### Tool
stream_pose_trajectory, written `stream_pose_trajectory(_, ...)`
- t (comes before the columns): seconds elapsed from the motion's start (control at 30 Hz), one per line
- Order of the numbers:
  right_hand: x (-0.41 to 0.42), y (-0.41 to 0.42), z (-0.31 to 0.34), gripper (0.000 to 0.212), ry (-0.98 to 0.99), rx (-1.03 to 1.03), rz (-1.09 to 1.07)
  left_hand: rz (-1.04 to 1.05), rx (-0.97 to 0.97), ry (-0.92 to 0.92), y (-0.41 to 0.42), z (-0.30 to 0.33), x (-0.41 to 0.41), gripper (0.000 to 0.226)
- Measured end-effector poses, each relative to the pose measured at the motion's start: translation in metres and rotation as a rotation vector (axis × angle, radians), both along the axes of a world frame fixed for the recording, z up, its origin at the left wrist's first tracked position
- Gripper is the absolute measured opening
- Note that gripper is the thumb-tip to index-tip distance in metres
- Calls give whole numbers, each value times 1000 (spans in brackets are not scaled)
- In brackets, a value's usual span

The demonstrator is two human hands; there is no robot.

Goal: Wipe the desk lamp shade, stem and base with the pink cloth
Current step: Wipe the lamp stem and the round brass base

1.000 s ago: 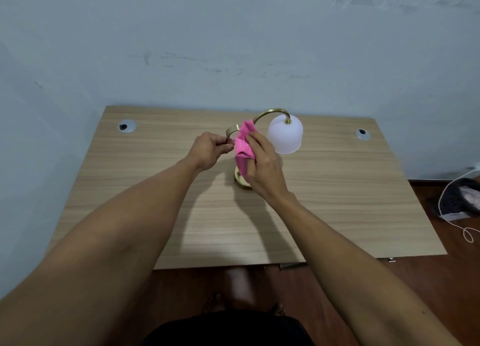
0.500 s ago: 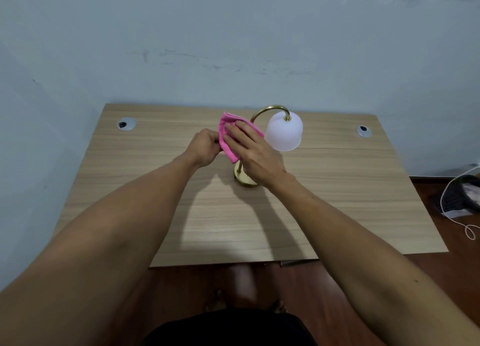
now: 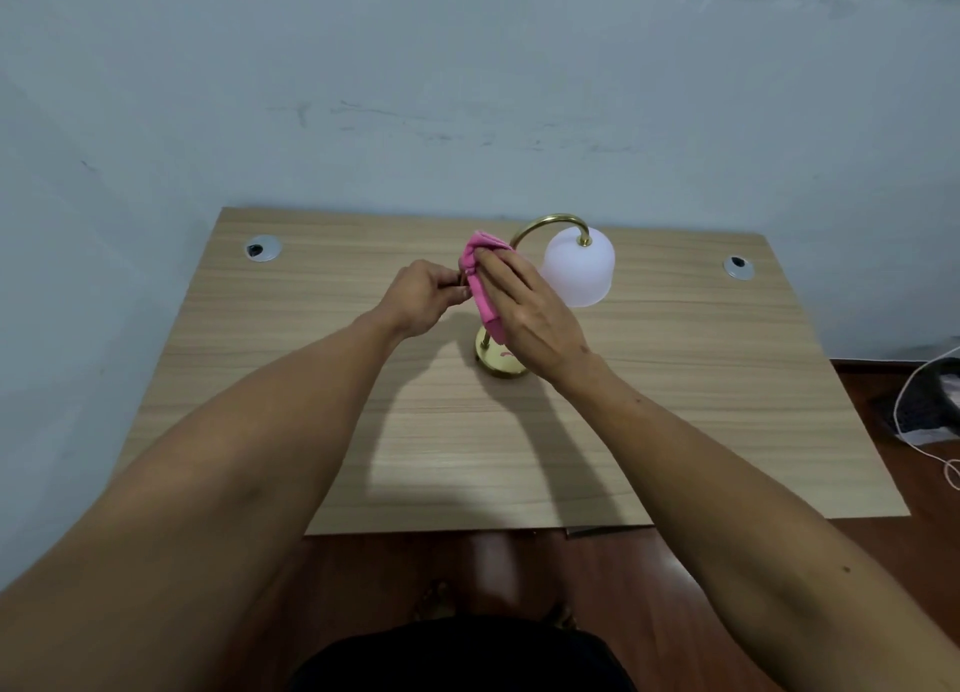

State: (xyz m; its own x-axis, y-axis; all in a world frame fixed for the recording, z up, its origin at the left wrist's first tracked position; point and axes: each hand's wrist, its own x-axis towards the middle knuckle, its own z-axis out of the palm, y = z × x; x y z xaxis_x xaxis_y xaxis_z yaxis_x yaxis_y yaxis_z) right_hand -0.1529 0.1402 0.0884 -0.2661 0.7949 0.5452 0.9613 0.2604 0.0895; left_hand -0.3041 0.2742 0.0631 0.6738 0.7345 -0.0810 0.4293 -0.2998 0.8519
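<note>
A small desk lamp stands mid-desk: a white bell shade [image 3: 578, 266] hangs from a curved brass stem [image 3: 540, 222] above a round brass base [image 3: 496, 359]. My right hand [image 3: 524, 312] presses the pink cloth [image 3: 482, 286] against the upright part of the stem, fingers laid flat over the cloth. My left hand [image 3: 423, 296] pinches something at the cloth's left side, seemingly a brass part of the lamp; its fingertips are partly hidden. The stem's straight section is covered by cloth and hand.
The wooden desk [image 3: 311, 379] sits against a pale blue wall, with two round cable grommets [image 3: 263, 249] [image 3: 738, 266] near its back corners. A white cord and dark fabric [image 3: 930, 405] lie on the wooden floor at right.
The cloth went up the stem from near the base toward the top, and my right hand flattened over it. It has now slid slightly lower. My left hand stayed beside the stem.
</note>
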Motion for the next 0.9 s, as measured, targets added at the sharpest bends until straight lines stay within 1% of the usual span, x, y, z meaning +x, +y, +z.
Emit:
stream_pose_trajectory(0.17,-20,-18,-3,47,272,-6,-144,22,-23,-15,-4,5,1,13)
stream_pose_trajectory(0.23,-25,-22,-6,49,372,-14,-167,34,-27,-14,-5,6,1,13)
stream_pose_trajectory(0.3,-25,-24,-7,51,426,-22,-185,38,-24,-3,-6,7,1,13)
stream_pose_trajectory(0.4,-25,-26,-6,50,410,11,-168,43,-20,13,-4,4,1,11)
stream_pose_trajectory(0.47,-23,-23,-4,47,318,20,-106,36,5,27,-4,4,1,10)
stream_pose_trajectory(0.53,-20,-13,-5,52,203,7,-61,25,41,46,-3,5,3,13)
stream_pose_trajectory(0.6,-20,-5,-7,59,137,-15,-87,16,73,69,-3,7,4,15)
stream_pose_trajectory(0.67,-22,-5,-10,59,176,-24,-123,5,65,68,1,4,3,15)
stream_pose_trajectory(0.8,-20,-19,-17,55,400,-53,-190,30,-4,51,-1,5,2,11)
stream_pose_trajectory(0.9,-12,-30,-35,52,402,-142,-244,43,-18,46,-3,6,2,10)
